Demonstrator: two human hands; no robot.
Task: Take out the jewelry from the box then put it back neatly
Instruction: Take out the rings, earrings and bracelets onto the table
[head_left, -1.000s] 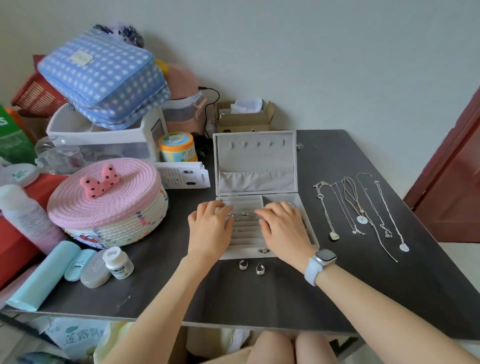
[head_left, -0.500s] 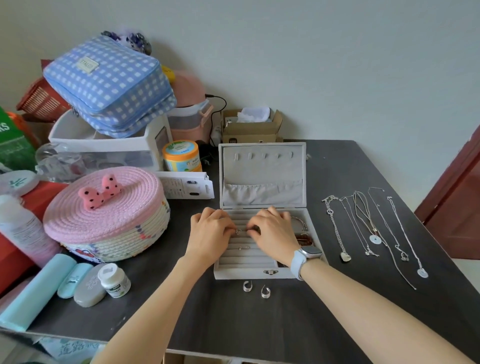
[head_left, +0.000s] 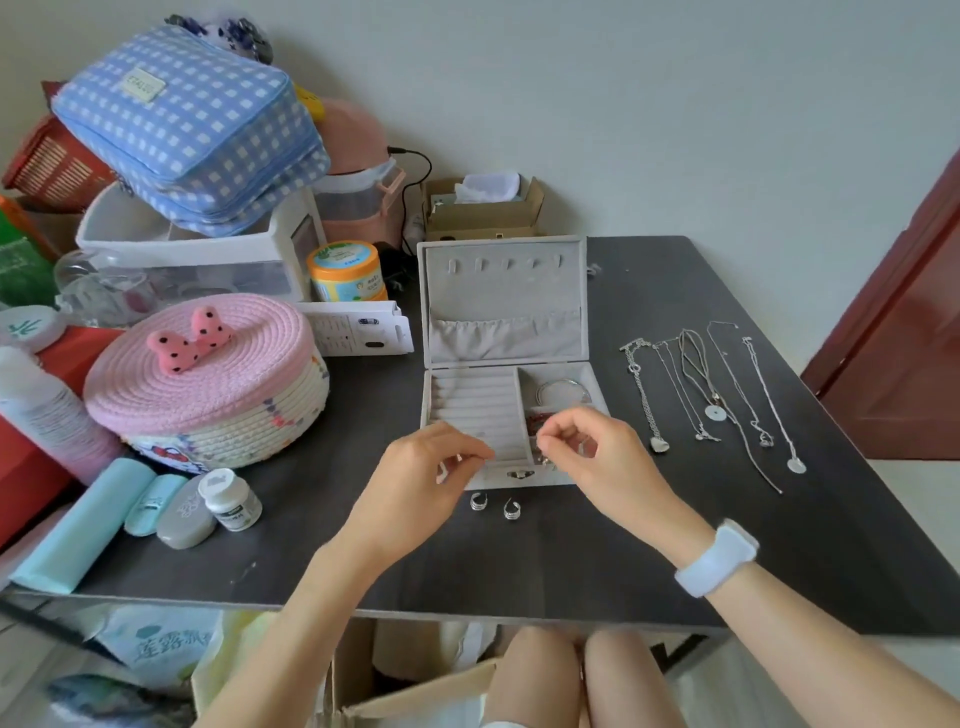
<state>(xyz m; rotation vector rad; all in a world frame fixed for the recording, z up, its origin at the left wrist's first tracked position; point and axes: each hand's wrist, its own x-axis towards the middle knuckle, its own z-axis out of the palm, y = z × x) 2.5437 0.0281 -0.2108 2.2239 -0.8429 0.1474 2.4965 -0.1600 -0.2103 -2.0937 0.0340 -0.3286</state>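
The open grey jewelry box (head_left: 506, 400) sits mid-table (head_left: 675, 561). Both hands hover over its front edge, left hand (head_left: 421, 473) and right hand (head_left: 597, 457) with fingertips pinched. Two rings (head_left: 493, 505) lie just before it; necklaces (head_left: 711, 395) lie right of it.

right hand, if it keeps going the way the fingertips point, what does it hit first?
Right hand points left, toward the left hand; its pinched fingertips would probably meet those first, above the jewelry box. Depth is unclear.

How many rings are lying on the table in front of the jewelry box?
2. Both lie on the dark table just in front of the jewelry box: one ring on the left, the other right beside it. Either hand may hold more; too small to tell.
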